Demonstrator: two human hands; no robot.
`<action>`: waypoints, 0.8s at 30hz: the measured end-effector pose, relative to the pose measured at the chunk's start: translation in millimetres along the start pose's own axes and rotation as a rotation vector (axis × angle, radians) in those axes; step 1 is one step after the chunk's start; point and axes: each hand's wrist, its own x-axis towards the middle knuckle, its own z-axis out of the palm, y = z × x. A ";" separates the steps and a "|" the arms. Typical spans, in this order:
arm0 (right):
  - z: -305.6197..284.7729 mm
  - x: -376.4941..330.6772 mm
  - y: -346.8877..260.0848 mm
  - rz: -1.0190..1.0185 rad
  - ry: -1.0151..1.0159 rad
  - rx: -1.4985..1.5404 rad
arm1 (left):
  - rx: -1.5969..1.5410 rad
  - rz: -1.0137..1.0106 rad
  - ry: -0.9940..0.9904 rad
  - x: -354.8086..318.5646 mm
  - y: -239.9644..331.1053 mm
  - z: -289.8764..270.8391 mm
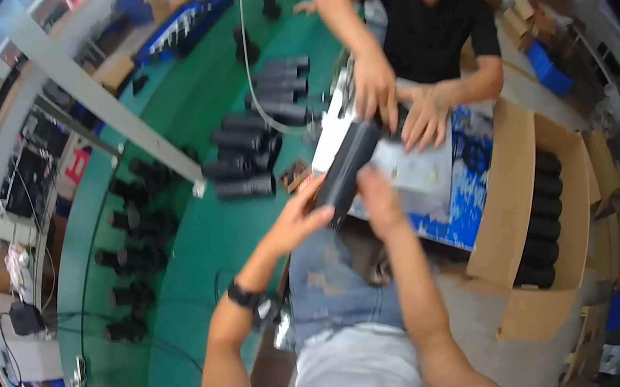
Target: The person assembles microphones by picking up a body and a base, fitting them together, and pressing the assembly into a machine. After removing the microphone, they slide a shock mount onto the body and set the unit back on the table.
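A long black cylinder [349, 161] lies tilted in front of me, its far end over the near side of the work surface. My left hand [300, 219] grips its near left side, the thumb laid across the lower end. Close against its right side is my right hand [380, 201], smeared by motion, so whether it touches the cylinder is unclear. Beyond the far end, a co-worker's two hands [422, 116] press down around a small dark part that they mostly hide. Under those hands lies a pale sheet [411, 173] on a worn blue surface [461, 226].
Several black cylinders [245, 187] lie in a row on the green bench [195, 280] at left. Other black units [139, 258] stand farther left, past a slanting pale beam [126, 118]. At right, an open cardboard box [500, 209] holds several black cylinders. A pale hose [244, 46] hangs over the bench.
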 end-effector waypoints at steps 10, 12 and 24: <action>-59.9 -9.2 -44.1 -0.263 0.038 0.440 | -0.572 -0.058 -0.103 17.7 23.0 56.7; -62.2 -10.1 -39.4 -0.271 0.059 0.449 | -0.361 -0.057 0.011 18.8 23.1 59.2; -56.0 6.6 -62.1 -0.454 -0.337 0.645 | -0.634 -0.271 -0.115 37.8 20.6 31.3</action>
